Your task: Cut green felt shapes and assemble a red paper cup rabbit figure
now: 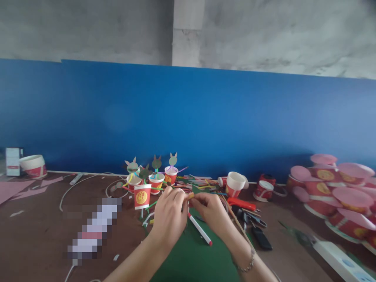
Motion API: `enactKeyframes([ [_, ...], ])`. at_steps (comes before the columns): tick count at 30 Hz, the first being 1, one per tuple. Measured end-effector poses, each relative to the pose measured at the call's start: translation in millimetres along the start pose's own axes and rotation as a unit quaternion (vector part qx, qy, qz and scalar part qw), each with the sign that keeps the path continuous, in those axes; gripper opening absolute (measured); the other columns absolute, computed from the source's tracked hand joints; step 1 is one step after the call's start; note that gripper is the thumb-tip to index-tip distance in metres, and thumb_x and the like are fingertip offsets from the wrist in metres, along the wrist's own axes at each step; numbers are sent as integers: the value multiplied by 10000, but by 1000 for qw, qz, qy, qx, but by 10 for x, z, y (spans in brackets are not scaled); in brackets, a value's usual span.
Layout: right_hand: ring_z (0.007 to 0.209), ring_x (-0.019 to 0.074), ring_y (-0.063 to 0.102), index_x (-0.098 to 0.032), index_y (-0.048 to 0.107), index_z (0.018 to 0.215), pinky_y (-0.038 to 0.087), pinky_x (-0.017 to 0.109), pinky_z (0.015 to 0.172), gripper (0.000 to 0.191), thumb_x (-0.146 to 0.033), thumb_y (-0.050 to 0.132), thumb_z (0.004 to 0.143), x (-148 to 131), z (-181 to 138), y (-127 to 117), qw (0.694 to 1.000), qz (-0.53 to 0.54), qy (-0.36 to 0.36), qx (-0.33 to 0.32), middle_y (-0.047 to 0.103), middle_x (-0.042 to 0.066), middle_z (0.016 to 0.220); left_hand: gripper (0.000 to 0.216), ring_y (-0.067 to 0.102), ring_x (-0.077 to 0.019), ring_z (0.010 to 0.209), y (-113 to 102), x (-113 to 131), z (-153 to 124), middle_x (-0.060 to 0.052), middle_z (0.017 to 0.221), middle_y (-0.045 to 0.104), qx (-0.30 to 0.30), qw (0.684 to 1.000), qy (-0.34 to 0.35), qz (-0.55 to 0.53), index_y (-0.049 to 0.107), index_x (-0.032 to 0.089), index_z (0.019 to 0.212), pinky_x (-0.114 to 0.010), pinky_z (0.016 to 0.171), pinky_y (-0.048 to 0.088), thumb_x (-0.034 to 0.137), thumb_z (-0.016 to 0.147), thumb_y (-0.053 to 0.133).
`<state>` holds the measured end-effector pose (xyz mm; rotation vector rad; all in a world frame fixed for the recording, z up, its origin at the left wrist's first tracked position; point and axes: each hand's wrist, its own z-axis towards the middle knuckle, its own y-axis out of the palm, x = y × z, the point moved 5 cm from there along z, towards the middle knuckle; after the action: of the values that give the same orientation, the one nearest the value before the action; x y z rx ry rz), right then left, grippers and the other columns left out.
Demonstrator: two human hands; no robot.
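Note:
Over the middle of the table, my left hand [171,211] and my right hand [210,214] meet at the fingertips. Both pinch a small orange strip [190,196], whose material I cannot make out; the fingers partly hide it. Under them lies a white marker [200,230] with red ends on a dark green sheet [194,260]. Left of my left hand stands a red and white paper cup [142,197]. Behind it are more cups, such as one [156,183] topped with a paper animal head [156,161].
Colourful thin sticks [199,182] are heaped at the back. To the right lie a red-handled tool [241,203], a black object [262,238] and a white power strip [342,258]. Pink-topped cups [323,188] pile up far right. Pink paper [14,190] lies left, before a blue partition [188,117].

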<state>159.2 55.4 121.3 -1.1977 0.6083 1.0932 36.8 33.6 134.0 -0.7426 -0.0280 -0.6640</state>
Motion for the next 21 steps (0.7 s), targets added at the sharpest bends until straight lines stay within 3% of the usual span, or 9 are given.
enactKeyframes([
  [8,564,141,532,-119,693,638,378,217,517,264,-294,532,753,100,34,19,999,26,27,-19,630,14,576,127,535,-199,795,44,17,-22,-26,787,613,-7,999,31,22,549,194,817,-352,734,425,92,805,473],
  [15,550,126,517,-113,683,627,375,206,519,221,-221,517,726,139,40,32,998,44,42,-10,622,11,573,141,518,-199,759,61,40,-28,-36,742,592,-32,998,29,40,561,183,792,-351,703,426,107,826,447],
  [21,529,117,484,-129,654,614,345,203,497,243,-229,474,743,55,18,29,999,-34,18,8,598,1,557,136,520,-207,794,80,7,-22,-31,770,597,-35,999,23,32,550,191,801,-352,720,421,93,809,456],
])
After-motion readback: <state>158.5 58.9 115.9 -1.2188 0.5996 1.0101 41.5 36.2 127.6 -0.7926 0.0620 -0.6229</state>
